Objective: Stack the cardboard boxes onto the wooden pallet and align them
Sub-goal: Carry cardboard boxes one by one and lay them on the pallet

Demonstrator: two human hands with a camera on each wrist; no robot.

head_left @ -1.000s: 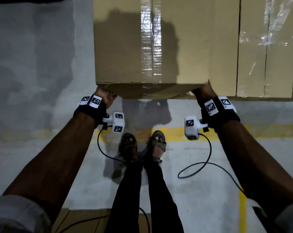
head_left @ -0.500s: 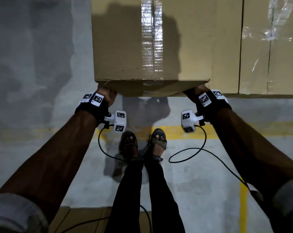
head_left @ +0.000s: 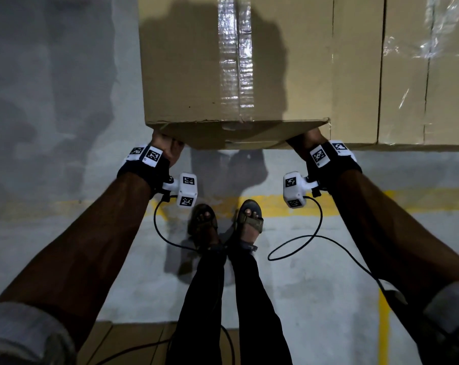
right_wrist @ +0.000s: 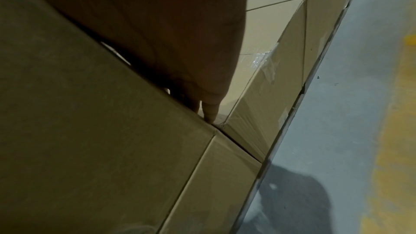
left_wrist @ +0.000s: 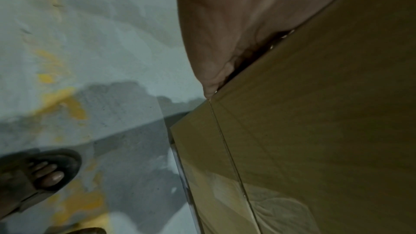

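Observation:
I hold a large brown cardboard box point(head_left: 186, 75) with a taped seam in front of me, tilted slightly. My left hand point(head_left: 167, 147) is at its near left bottom corner, my right hand point(head_left: 304, 138) at its near right bottom corner. In the head view the box hides the fingers. The left hand point(left_wrist: 225, 33) lies flat against the box point(left_wrist: 315, 131). The right hand point(right_wrist: 168, 33) lies with straight fingers along the box point(right_wrist: 90, 131), a fingertip at its corner. More stacked boxes point(head_left: 412, 75) stand close against it on the right. I see no wooden pallet.
The neighbouring boxes point(right_wrist: 270, 77) carry clear wrap. My sandalled feet point(head_left: 223, 225) stand on grey concrete just before the stack, across a yellow floor line point(head_left: 407, 201). Wrist camera cables point(head_left: 302, 246) hang between my arms. A brown flat surface point(head_left: 133, 343) lies behind my feet.
My right wrist has moved up and inward, closer to the box's near right corner. The box has shifted only slightly. The left hand stays at its corner.

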